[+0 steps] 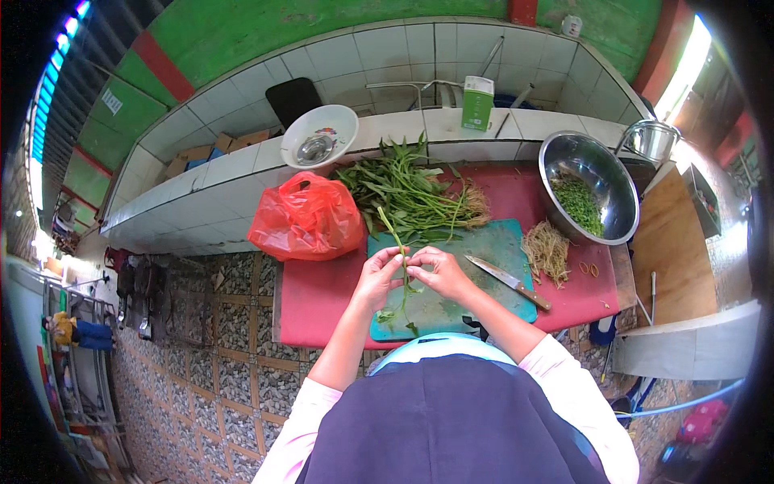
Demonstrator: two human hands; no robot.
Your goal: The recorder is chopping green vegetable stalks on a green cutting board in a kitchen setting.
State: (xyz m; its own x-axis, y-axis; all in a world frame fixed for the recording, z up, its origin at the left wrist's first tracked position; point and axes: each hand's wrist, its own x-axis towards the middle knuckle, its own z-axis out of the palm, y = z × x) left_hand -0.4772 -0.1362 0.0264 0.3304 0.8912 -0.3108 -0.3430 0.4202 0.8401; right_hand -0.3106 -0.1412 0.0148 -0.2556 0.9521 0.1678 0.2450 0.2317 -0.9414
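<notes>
Between the fingertips of my left hand [379, 276] and my right hand [439, 273] is a green leafy vegetable stem [392, 228], pinched by both. Its bare end points away from me and its small leaves hang towards me. Below my hands lies a teal cutting board [450, 314] with a stained surface. A kitchen knife [508, 281] with a wooden handle rests on the board, right of my right hand. Behind the board is a heap of leafy greens [405, 193] with long stems and pale roots at the right end.
A knotted red plastic bag [307, 218] stands at left, below a white basin [343, 124] on the tiled ledge. At right, a steel bowl [626, 199] holds chopped greens [577, 202]. Cut roots [546, 249] and rubber bands [588, 268] lie on the red tabletop [320, 302]. A person [78, 331] is far left.
</notes>
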